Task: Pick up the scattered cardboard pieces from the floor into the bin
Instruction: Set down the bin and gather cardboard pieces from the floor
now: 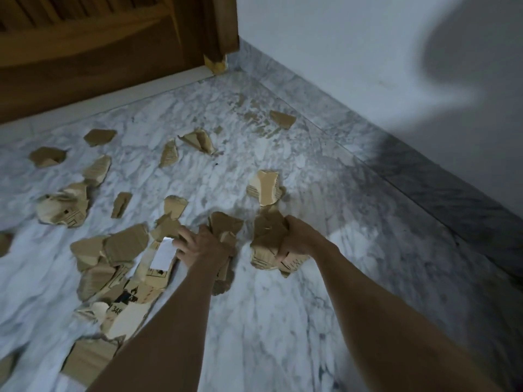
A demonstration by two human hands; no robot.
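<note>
Torn brown cardboard pieces lie scattered over a white marble floor [283, 321]. My right hand [300, 239] grips a bunch of cardboard pieces [266, 239] just above the floor. My left hand [203, 244] holds another bunch of cardboard [225, 226] under its palm, its fingers spread toward a heap of larger pieces [119, 267] with a white label [163, 254]. A curled piece [266, 186] lies just beyond my right hand. Several more pieces lie farther off, such as the one at the far right [283, 118]. No bin is in view.
A wooden door [99, 52] and its pale threshold close the far side. A white wall [368, 52] with a grey marble skirting [424, 176] runs along the right. A cardboard scrap [216, 65] sits at the door frame's foot.
</note>
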